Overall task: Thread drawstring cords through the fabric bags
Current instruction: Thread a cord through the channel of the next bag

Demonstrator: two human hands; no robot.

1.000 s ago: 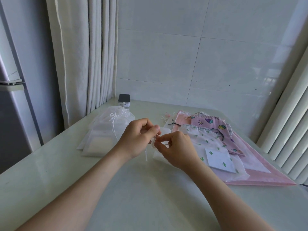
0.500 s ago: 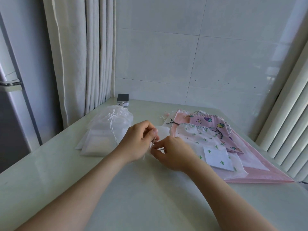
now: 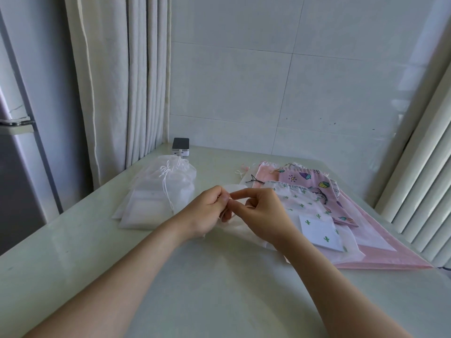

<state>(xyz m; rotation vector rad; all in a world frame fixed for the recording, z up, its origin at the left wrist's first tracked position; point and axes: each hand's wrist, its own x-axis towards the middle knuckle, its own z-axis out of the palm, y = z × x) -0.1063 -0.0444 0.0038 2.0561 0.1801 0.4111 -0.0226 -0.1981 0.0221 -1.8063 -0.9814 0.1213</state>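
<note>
My left hand (image 3: 207,212) and my right hand (image 3: 264,213) meet fingertip to fingertip over the middle of the table. Between thumb and finger the left hand pinches a thin white cord, almost wholly hidden by the fingers. The right hand pinches the top edge of a sheer white bag (image 3: 240,229) that lies flat under both hands. A pile of white organza bags (image 3: 151,203) with a knotted white drawstring (image 3: 166,178) sits to the left. To the right lie a cactus-print bag (image 3: 301,203), a purple printed bag (image 3: 314,189) and a pink bag (image 3: 380,252).
A small black-and-white device (image 3: 180,147) stands at the back near the curtain (image 3: 117,81). A dark clip (image 3: 255,181) and loose pink cords (image 3: 241,170) lie behind the printed bags. Tiled wall behind, slatted blind (image 3: 424,179) at right, pale table (image 3: 219,289).
The cord end that hung below my left hand is no longer visible. Both hands have stayed together at the same spot, the fingertips closing tighter; the camera shifted slightly.
</note>
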